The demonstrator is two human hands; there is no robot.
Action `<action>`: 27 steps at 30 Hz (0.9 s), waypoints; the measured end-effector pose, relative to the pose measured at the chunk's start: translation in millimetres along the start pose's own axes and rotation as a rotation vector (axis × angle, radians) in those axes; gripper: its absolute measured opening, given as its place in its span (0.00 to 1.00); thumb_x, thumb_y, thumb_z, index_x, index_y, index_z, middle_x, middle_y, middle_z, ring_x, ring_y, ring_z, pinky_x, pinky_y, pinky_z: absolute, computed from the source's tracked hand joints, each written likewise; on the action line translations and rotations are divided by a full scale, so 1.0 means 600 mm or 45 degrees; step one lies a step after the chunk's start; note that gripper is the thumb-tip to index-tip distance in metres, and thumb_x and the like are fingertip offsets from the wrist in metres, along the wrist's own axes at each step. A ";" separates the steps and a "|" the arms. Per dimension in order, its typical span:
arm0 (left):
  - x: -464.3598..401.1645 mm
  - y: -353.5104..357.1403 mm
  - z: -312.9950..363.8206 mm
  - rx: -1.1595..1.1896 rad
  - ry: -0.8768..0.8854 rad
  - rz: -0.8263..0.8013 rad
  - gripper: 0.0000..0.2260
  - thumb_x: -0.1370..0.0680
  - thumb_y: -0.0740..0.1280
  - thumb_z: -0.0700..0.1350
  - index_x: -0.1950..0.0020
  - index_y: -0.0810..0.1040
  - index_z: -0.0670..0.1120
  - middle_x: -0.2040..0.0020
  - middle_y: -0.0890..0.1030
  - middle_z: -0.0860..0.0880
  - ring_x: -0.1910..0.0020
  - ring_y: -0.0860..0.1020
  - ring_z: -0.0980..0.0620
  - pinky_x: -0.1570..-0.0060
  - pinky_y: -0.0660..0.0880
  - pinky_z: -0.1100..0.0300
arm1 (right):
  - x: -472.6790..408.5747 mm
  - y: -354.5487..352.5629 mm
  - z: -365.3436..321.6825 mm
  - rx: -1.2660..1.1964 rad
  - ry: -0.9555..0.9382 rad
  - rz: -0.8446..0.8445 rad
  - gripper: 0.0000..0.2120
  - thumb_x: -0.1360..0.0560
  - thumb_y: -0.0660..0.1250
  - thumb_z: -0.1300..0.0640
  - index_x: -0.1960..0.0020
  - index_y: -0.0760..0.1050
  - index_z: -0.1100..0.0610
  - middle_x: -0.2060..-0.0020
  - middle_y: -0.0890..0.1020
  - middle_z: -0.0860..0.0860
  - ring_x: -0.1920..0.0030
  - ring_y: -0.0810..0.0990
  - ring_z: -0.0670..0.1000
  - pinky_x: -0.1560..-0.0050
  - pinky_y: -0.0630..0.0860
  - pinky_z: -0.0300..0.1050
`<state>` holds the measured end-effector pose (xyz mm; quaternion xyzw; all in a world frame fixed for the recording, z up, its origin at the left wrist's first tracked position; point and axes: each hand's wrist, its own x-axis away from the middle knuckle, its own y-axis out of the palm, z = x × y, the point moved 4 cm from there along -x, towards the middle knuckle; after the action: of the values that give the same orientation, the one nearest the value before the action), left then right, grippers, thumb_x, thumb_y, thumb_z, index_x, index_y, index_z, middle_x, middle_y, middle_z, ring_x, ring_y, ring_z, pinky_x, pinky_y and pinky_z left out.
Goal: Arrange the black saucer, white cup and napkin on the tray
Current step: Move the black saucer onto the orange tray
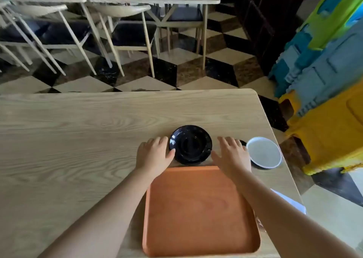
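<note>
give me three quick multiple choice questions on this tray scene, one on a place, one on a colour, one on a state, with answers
1. Where is the round black saucer?
A. on the table just beyond the tray's far edge
B. on the tray
C. on a chair

2. What colour is the flat rectangular tray?
A. blue
B. orange
C. white

3. What does the tray carry?
A. a cup
B. a napkin
C. nothing yet

Answers:
1 A, the saucer sits on the light wooden table, between the left hand and the right hand.
2 B, its whole surface is orange.
3 C, its surface is bare, with the white round cup still on the table to the right.
</note>
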<state>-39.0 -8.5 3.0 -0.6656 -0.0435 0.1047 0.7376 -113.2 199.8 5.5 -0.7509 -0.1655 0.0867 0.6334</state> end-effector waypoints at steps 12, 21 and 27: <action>-0.074 0.118 -0.021 -0.037 -0.152 -0.053 0.16 0.27 0.65 0.57 0.54 0.74 0.44 0.54 0.79 0.47 0.52 0.77 0.44 0.61 0.69 0.53 | -0.094 0.098 0.010 -0.044 0.070 -0.173 0.19 0.28 0.64 0.46 0.41 0.68 0.55 0.43 0.75 0.55 0.41 0.70 0.57 0.55 0.71 0.49; -0.073 0.138 -0.016 0.647 -0.472 -0.285 0.07 0.27 0.68 0.41 0.54 0.73 0.39 0.57 0.78 0.39 0.56 0.78 0.39 0.60 0.74 0.53 | -0.096 0.112 0.007 -0.395 0.185 -0.216 0.18 0.28 0.67 0.57 0.40 0.71 0.57 0.44 0.73 0.58 0.47 0.74 0.59 0.58 0.71 0.47; -0.045 0.123 -0.033 1.097 -0.693 -0.305 0.09 0.24 0.60 0.33 0.49 0.77 0.44 0.64 0.75 0.45 0.64 0.81 0.40 0.57 0.81 0.47 | -0.100 0.098 0.002 -0.630 0.197 -0.193 0.17 0.30 0.63 0.66 0.42 0.76 0.58 0.50 0.78 0.59 0.52 0.76 0.58 0.55 0.67 0.41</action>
<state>-68.5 -26.6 -70.3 -0.2410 -0.2625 0.1972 0.9133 -161.2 170.7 -57.2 -0.8728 -0.1885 -0.0618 0.4460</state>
